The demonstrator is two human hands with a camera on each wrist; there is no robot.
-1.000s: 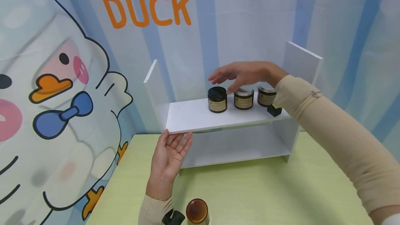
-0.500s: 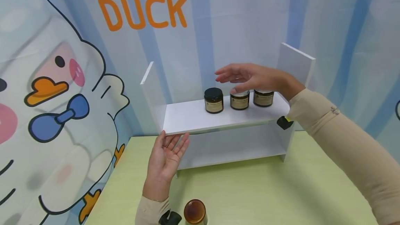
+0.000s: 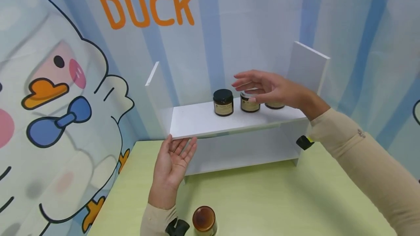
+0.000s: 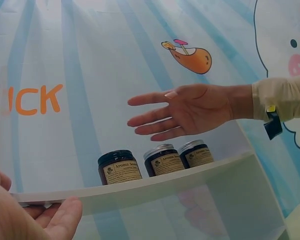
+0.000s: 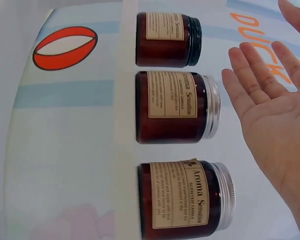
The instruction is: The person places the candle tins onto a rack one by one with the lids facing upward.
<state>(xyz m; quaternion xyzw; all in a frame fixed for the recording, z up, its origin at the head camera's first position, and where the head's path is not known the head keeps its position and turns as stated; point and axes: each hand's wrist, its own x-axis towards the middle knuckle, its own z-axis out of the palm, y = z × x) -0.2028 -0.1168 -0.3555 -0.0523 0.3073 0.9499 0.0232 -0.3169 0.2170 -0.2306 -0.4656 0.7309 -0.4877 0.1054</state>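
Three dark amber scented candle jars with beige labels stand in a row on the upper board of a white shelf (image 3: 197,119). The left candle jar (image 3: 223,103) has a black lid; the middle candle jar (image 5: 172,107) and the right candle jar (image 5: 182,200) have silver lids. My right hand (image 3: 275,88) hovers above the silver-lidded jars with fingers extended, holding nothing; the left wrist view shows it apart from the lids. My left hand (image 3: 172,165), palm up, touches the underside of the board's front left corner with its fingertips.
Another amber jar (image 3: 204,219) stands on the light green table (image 3: 249,199) near the left wrist. The shelf has upright side panels (image 3: 308,65) and a lower board (image 3: 242,156). Behind hangs a blue-striped curtain with a duck print.
My right hand has drifted right, from near the black-lidded jar to over the silver-lidded ones. The left hand stays under the board's corner, and the jars keep their places.
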